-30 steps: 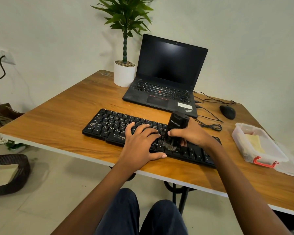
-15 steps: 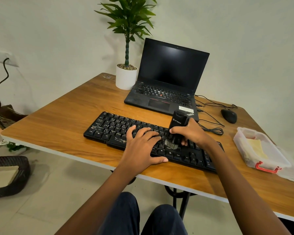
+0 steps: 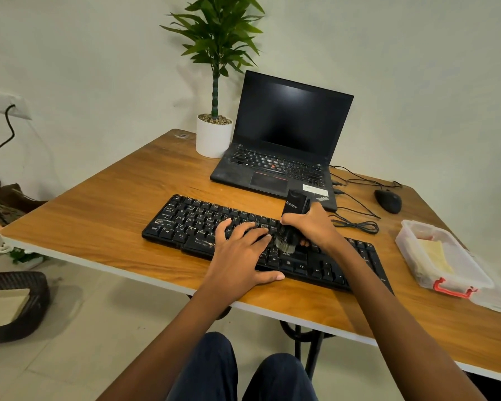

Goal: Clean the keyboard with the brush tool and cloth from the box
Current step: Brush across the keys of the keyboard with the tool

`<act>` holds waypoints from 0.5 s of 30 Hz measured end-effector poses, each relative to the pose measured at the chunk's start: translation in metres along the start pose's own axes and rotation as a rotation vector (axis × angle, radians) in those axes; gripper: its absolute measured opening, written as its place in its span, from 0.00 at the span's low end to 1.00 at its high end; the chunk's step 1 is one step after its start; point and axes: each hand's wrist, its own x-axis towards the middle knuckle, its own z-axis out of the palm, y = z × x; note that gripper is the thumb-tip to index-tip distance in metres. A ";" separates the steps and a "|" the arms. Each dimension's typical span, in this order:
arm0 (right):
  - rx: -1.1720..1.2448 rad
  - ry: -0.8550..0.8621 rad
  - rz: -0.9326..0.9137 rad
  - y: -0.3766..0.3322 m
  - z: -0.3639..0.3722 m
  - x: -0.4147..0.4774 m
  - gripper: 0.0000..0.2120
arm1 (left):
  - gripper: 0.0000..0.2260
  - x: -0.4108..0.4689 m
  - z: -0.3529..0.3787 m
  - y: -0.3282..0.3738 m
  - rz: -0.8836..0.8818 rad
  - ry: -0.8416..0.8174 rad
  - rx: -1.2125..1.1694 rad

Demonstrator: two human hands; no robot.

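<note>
A black keyboard (image 3: 191, 224) lies across the wooden table (image 3: 99, 209) near its front edge. My right hand (image 3: 313, 225) grips a black brush tool (image 3: 294, 205) held upright, its grey bristles pressed onto the keys near the keyboard's middle. My left hand (image 3: 240, 256) lies flat on the keyboard just left of the brush, fingers spread, thumb over the front edge. At the right stands a clear plastic box (image 3: 417, 264) with red latches, and a yellow cloth (image 3: 434, 256) lies inside it.
An open black laptop (image 3: 281, 140) sits behind the keyboard, with a potted plant (image 3: 214, 137) to its left. A black mouse (image 3: 388, 201) and loose cables (image 3: 356, 224) lie right of the laptop. The box's clear lid (image 3: 498, 302) rests beside it. A dark basket (image 3: 15, 308) stands on the floor at left.
The brush and my right hand have shifted slightly along the keys. The camera view has tilted, so everything sits lower in the frame. My left hand stays on the keyboard.
</note>
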 end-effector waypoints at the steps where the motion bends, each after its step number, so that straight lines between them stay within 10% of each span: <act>1: -0.006 0.000 -0.006 -0.001 0.002 0.000 0.09 | 0.38 -0.001 0.001 0.000 0.000 0.002 -0.005; 15: -0.019 -0.003 0.028 -0.005 0.006 0.005 0.09 | 0.34 0.000 0.006 -0.001 0.004 0.078 -0.016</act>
